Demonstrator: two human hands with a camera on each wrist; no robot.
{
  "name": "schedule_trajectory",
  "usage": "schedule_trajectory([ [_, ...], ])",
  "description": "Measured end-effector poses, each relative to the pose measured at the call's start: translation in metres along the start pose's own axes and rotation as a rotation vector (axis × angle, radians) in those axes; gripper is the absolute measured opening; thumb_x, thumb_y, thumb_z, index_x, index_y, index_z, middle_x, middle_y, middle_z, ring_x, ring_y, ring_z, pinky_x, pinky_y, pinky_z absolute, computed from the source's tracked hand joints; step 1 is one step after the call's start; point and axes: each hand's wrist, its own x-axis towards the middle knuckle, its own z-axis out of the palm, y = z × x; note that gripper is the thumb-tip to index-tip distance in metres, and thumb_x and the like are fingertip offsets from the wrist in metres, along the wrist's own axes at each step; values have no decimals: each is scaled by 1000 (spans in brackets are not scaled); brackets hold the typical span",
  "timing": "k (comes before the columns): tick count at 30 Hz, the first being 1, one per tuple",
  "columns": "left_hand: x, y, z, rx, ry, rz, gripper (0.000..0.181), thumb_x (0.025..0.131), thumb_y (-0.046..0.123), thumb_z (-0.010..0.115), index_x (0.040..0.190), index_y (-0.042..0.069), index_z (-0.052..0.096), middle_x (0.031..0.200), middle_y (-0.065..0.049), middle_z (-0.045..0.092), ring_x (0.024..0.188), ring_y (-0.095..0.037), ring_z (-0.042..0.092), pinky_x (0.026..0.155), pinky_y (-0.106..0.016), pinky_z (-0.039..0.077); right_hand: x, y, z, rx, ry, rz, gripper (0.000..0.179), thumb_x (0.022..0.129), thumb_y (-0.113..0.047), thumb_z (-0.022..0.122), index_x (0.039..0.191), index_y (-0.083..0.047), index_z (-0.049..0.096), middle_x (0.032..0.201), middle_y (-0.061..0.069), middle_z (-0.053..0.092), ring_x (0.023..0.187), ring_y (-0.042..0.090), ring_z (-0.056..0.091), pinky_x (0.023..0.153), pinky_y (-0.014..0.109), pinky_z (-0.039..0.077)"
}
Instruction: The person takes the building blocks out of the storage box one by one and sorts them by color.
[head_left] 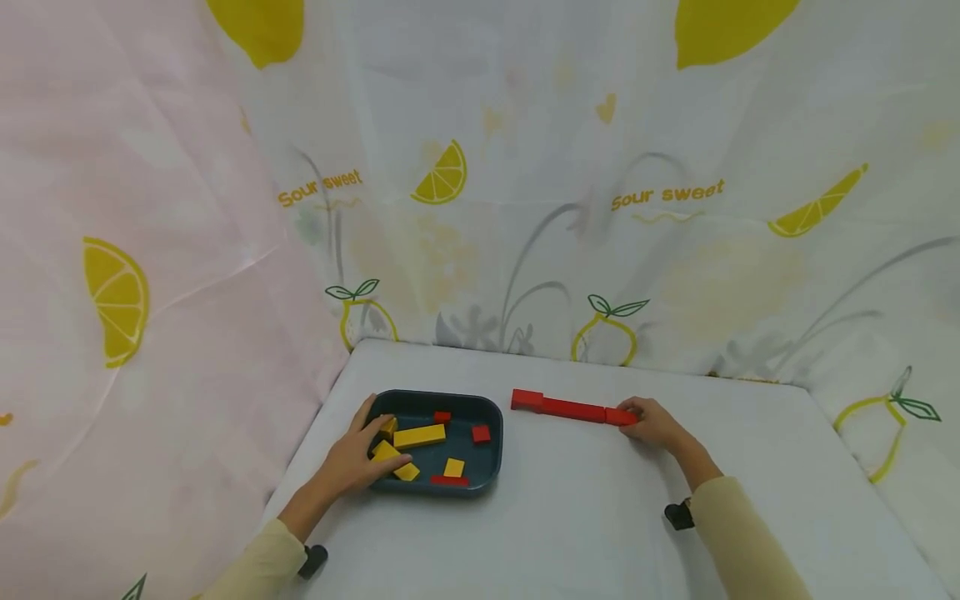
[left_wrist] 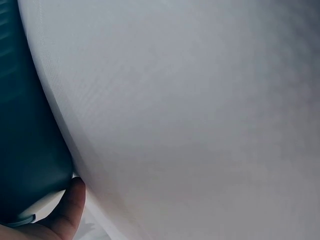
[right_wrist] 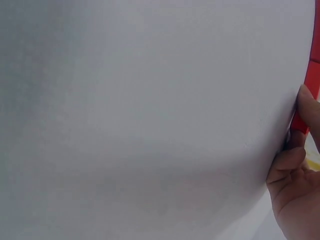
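Observation:
My left hand (head_left: 352, 460) reaches over the left end of a dark teal tray (head_left: 491, 467), thumb and fingers spread around yellow blocks inside it. In the left wrist view, a finger (left_wrist: 72, 205) lies right at the tray's outer wall (left_wrist: 35, 150). To the right, my right hand (head_left: 656, 425) pinches a red block (head_left: 617, 416) at the right end of a red row. That row continues left with a long red block (head_left: 573, 409) and a thicker red block (head_left: 527, 400). In the right wrist view, thumb and fingers close on the red block (right_wrist: 300, 122).
Inside the tray lie a long yellow block (head_left: 420, 436), a small yellow block (head_left: 454, 467), a red cube (head_left: 481, 433) and other small red pieces. A white cloth covers the table (head_left: 555, 533). Behind it hangs a lemon-patterned curtain (head_left: 517, 250).

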Motion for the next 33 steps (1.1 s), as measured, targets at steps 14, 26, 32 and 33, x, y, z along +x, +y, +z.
schedule_trajectory([
  [14,1,0,-1,-6,-17,-14,94,78,65,71,150,12,41,166,-12,11,127,-45,51,97,-64,46,2,0,1,-26,4,-18,36,88,-6,70,123,-2,63,120,21,62,104,31,53,85,42,50],
  [26,2,0,0,0,-16,-10,93,79,65,71,150,12,41,166,-13,11,131,-46,48,98,-65,44,1,1,-1,31,19,12,40,86,-7,72,123,1,60,121,23,59,101,29,53,83,38,48],
  [32,2,0,1,1,-18,-18,92,79,65,70,150,13,42,166,-13,10,132,-46,47,99,-65,44,1,2,-1,33,33,-6,38,85,-7,73,121,1,61,119,22,61,100,29,52,82,37,47],
  [33,2,0,1,2,-16,-17,93,79,65,71,150,13,42,166,-13,11,131,-46,47,98,-65,44,1,2,-1,31,32,-11,38,85,-8,73,121,2,61,119,23,60,100,30,52,82,38,46],
])
